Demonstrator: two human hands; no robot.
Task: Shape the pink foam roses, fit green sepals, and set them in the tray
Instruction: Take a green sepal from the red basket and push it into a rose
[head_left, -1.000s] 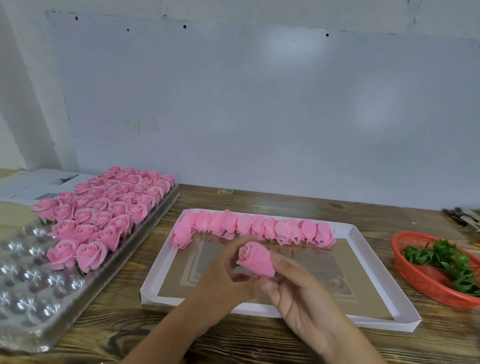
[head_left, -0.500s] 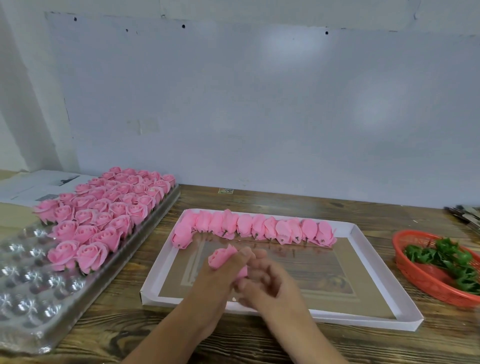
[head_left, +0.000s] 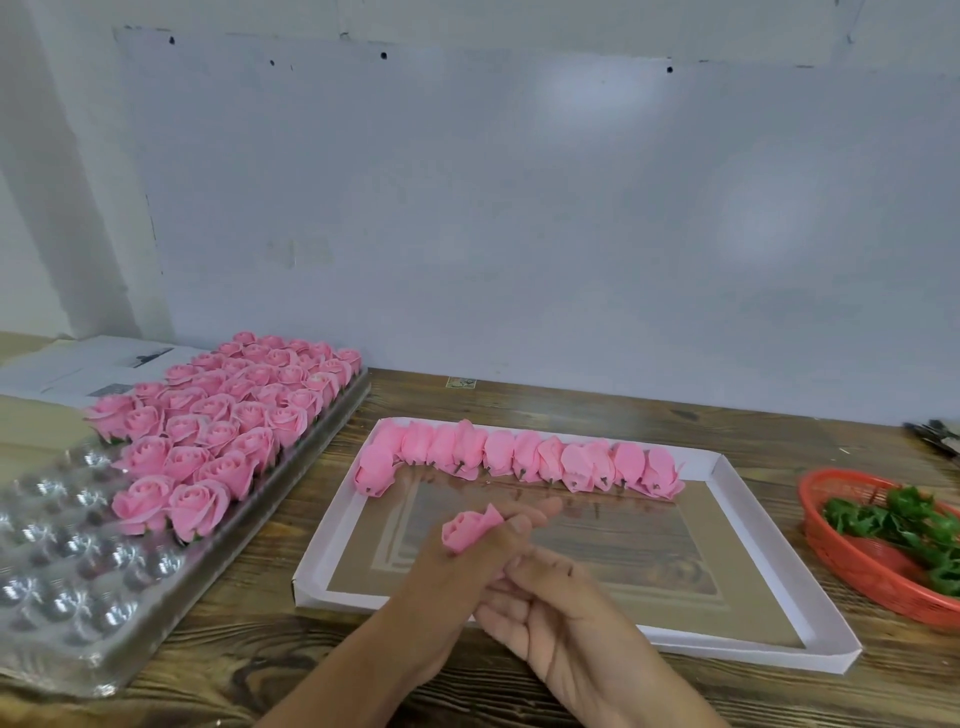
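Note:
My left hand holds a pink foam rose bud in its fingertips, above the shallow white box. The bud's opening points up and left. Just below it, my right hand lies palm up. Its fingers curl loosely against the left hand with nothing seen in them. A row of several unshaped pink buds lies along the box's far side. Several finished roses fill the far part of the clear plastic tray on the left. Green sepals lie in a red basket.
The tray's near cavities hold nothing. Papers lie behind the tray at the far left. Dark metal tools stick in at the right edge. All of this stands on a wooden table against a pale wall.
The bud has gone from between both hands to my left hand alone, a little to the left. My right hand has dropped lower and let go of it.

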